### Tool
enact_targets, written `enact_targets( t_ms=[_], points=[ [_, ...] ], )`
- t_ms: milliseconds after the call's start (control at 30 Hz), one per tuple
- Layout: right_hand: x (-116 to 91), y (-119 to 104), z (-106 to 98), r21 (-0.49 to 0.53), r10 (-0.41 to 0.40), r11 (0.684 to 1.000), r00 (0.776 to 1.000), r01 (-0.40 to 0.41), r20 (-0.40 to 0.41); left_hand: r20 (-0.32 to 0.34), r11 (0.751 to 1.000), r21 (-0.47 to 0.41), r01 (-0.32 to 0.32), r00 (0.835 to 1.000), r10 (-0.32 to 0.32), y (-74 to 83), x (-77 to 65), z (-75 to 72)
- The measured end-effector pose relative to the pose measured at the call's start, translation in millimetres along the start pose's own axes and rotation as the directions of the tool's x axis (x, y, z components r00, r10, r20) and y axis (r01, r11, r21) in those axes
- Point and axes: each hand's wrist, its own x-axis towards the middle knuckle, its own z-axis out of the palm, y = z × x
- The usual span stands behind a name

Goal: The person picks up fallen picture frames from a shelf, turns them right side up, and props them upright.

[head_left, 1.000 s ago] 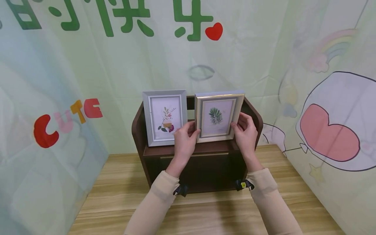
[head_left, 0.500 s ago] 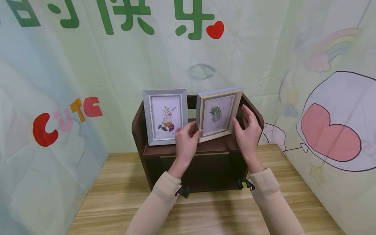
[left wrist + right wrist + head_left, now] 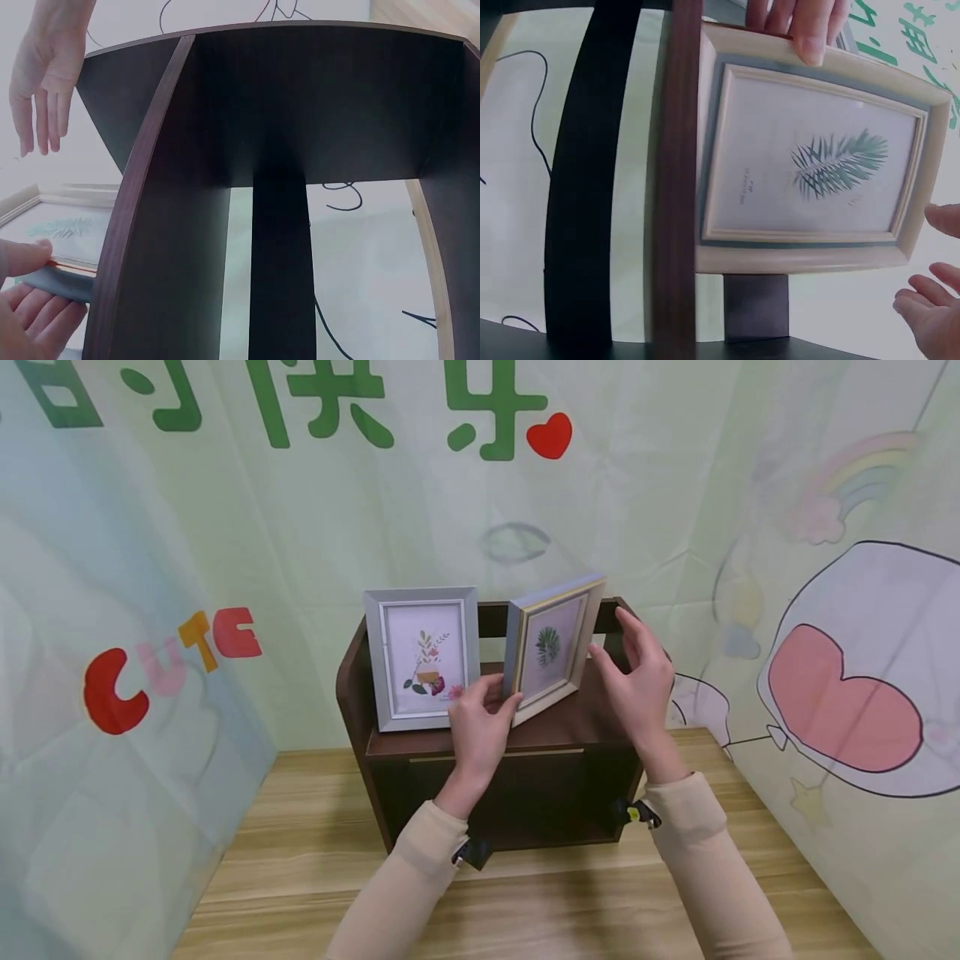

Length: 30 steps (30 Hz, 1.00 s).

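A cream and gold picture frame [image 3: 549, 647] with a green leaf print stands on the upper shelf of a dark brown rack [image 3: 570, 718], turned at an angle to face right. My left hand [image 3: 482, 722] pinches its left edge between thumb and fingers; the left wrist view also shows this thumb on the frame's front. To the right, my right hand [image 3: 641, 685] is apart from the frame, thumb and fingers spread with nothing between them. A grey picture frame [image 3: 423, 660] with a flower print stands upright left of my left hand.
Raised side panels [image 3: 352, 681] bound the rack's shelf. Below is an open lower compartment [image 3: 502, 797]. The rack stands on a wood-grain surface [image 3: 300, 852], with a printed cloth backdrop [image 3: 315, 527] behind and at both sides.
My right hand has let go of the cream frame and moved right and slightly up. The frame's right side has swung back as my left hand keeps hold of its left edge.
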Motion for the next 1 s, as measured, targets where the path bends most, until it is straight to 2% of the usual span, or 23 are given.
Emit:
enact_targets(
  t_ms=[100,267,533,1000],
  points=[
    [4,-14,-3,0.032,-0.005,0.999,1.0,0.004,0.022,-0.013,1.0,-0.019,-0.004,1.0,0.004,0.6,-1.9,2.7],
    [10,-39,-7,0.076,-0.06,0.996,0.997,0.056,0.052,-0.044,1.0,-0.006,-0.017,0.999,0.016,0.0,-5.5,7.4],
    [22,-36,-9,0.157,-0.16,0.978,0.978,0.139,0.133,-0.1,0.999,-0.005,-0.052,0.994,0.052,-0.5,-7.8,13.0],
    [37,-43,-4,0.245,-0.231,0.955,0.938,0.168,0.26,-0.151,0.997,0.053,-0.061,0.986,0.068,5.4,-12.5,20.0]
  ],
)
